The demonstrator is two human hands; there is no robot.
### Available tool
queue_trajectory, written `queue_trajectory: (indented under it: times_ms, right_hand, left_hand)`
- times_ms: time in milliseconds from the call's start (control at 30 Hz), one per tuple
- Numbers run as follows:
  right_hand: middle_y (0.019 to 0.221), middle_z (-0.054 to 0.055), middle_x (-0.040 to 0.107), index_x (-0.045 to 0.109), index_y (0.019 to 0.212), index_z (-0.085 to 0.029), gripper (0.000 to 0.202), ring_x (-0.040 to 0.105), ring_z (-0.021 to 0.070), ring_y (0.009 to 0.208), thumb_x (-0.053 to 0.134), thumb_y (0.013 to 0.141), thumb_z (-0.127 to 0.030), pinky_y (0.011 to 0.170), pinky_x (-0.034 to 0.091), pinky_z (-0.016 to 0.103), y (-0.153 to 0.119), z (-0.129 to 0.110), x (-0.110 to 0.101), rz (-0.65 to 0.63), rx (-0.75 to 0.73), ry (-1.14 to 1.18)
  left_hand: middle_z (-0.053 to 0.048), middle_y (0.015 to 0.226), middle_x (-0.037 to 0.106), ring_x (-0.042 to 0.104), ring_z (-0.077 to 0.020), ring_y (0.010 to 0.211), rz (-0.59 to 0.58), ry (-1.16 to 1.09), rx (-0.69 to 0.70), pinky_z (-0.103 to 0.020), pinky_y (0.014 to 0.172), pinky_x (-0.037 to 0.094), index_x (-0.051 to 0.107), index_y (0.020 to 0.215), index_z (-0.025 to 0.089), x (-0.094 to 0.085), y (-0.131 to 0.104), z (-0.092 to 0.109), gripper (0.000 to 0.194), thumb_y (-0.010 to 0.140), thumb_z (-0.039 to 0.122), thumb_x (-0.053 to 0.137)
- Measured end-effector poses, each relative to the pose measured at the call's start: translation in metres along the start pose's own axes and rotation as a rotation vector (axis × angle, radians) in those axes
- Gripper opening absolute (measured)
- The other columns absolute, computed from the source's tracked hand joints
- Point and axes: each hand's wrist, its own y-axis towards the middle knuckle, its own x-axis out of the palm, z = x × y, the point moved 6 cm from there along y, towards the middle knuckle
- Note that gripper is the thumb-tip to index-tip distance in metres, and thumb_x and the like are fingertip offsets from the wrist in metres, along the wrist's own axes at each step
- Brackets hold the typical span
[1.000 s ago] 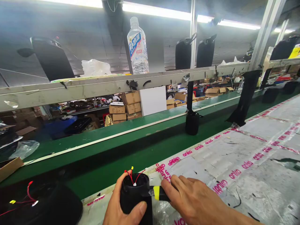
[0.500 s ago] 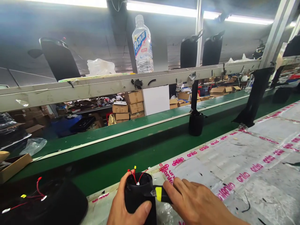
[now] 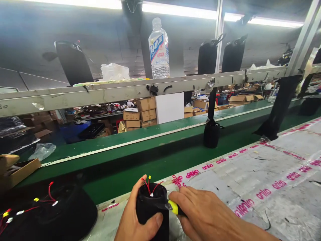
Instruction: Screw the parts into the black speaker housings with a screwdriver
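Note:
A black cylindrical housing (image 3: 152, 210) stands upright at the bottom centre of the head view. From its open top rise thin red wires (image 3: 151, 187) with small white, red and yellow connectors. My left hand (image 3: 140, 217) wraps round the housing's left side, thumb across the front. Gripped in my right hand (image 3: 200, 211) is a black-and-yellow handled tool (image 3: 173, 207); its flat greyish tip touches the housing just below the rim on the right. The tip is blurred, so its exact kind is unclear. Beside me at lower left lie larger black housings (image 3: 72, 211) with similar wires.
A green conveyor belt (image 3: 120, 157) runs behind the worktop (image 3: 240, 187), which is covered with pink-printed sheeting. Another black cylinder (image 3: 211, 135) sits on the belt. Above, a metal rail (image 3: 112, 89) carries a water bottle (image 3: 159, 50). An open cardboard box (image 3: 25, 172) is at left.
The view has shifted slightly, so most things appear a little further right. The tool in my right hand has turned, with more of its yellow part showing; my left hand keeps its grip.

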Motion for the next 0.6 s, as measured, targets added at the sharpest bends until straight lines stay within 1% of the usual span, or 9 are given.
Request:
queue_trajectory:
  times_ms: [100, 167, 267, 333, 433, 533, 600]
  right_hand:
    - [0.083, 0.000, 0.064, 0.043, 0.110, -0.023, 0.039, 0.066, 0.0238, 0.064, 0.058, 0.077, -0.010, 0.048, 0.038, 0.033, -0.002, -0.003, 0.002, 0.044, -0.029, -0.096]
    - [0.081, -0.001, 0.063, 0.043, 0.108, -0.023, 0.034, 0.066, 0.0235, 0.062, 0.060, 0.081, -0.011, 0.046, 0.036, 0.033, -0.002, -0.004, 0.005, 0.055, -0.054, -0.147]
    - [0.080, -0.001, 0.062, 0.044, 0.106, -0.023, 0.029, 0.065, 0.0225, 0.061, 0.061, 0.084, -0.013, 0.045, 0.036, 0.033, -0.001, -0.005, 0.005, 0.056, -0.067, -0.176]
    - [0.079, -0.001, 0.061, 0.044, 0.105, -0.023, 0.029, 0.065, 0.0225, 0.061, 0.060, 0.083, -0.013, 0.044, 0.035, 0.034, -0.002, -0.006, 0.004, 0.056, -0.071, -0.193]
    - [0.079, -0.001, 0.061, 0.045, 0.103, -0.022, 0.031, 0.064, 0.0223, 0.060, 0.060, 0.079, -0.012, 0.045, 0.035, 0.034, -0.002, -0.007, 0.003, 0.043, -0.083, -0.210]
    - [0.078, -0.001, 0.060, 0.045, 0.102, -0.023, 0.032, 0.063, 0.0216, 0.059, 0.060, 0.075, -0.012, 0.045, 0.036, 0.034, -0.002, -0.006, 0.001, 0.044, -0.080, -0.231]
    - [0.078, 0.000, 0.060, 0.046, 0.101, -0.022, 0.032, 0.063, 0.0217, 0.058, 0.059, 0.074, -0.011, 0.044, 0.036, 0.034, -0.002, -0.007, 0.000, 0.045, -0.085, -0.268]
  left_hand:
    - [-0.008, 0.139, 0.067, 0.059, -0.0335, 0.130, 0.012, -0.021, 0.006, -0.042, 0.111, 0.043, 0.048, 0.142, 0.023, 0.001, -0.001, 0.002, 0.089, 0.065, 0.055, 0.078]
    - [-0.007, 0.134, 0.070, 0.060, -0.0330, 0.128, 0.020, -0.039, -0.006, -0.040, 0.107, 0.045, 0.051, 0.138, 0.024, 0.001, -0.002, 0.002, 0.083, 0.066, 0.053, 0.078]
    - [-0.006, 0.128, 0.072, 0.061, -0.0327, 0.126, 0.031, -0.035, 0.017, -0.039, 0.106, 0.044, 0.055, 0.130, 0.023, 0.000, -0.003, 0.006, 0.074, 0.065, 0.050, 0.078]
    - [-0.006, 0.126, 0.072, 0.063, -0.0322, 0.123, 0.023, -0.038, 0.026, -0.038, 0.105, 0.044, 0.056, 0.128, 0.023, 0.000, -0.003, 0.008, 0.071, 0.066, 0.049, 0.078]
    - [-0.005, 0.125, 0.072, 0.062, -0.0317, 0.122, 0.017, -0.044, 0.010, -0.038, 0.104, 0.043, 0.056, 0.126, 0.024, 0.000, -0.003, 0.010, 0.069, 0.066, 0.049, 0.078]
    - [-0.005, 0.125, 0.072, 0.062, -0.0314, 0.122, 0.033, -0.015, 0.018, -0.037, 0.103, 0.044, 0.058, 0.124, 0.024, 0.001, -0.003, 0.013, 0.067, 0.065, 0.048, 0.078]
    - [-0.006, 0.123, 0.072, 0.063, -0.0304, 0.119, 0.055, 0.010, 0.027, -0.038, 0.103, 0.044, 0.057, 0.123, 0.022, 0.002, -0.003, 0.015, 0.066, 0.065, 0.047, 0.076]
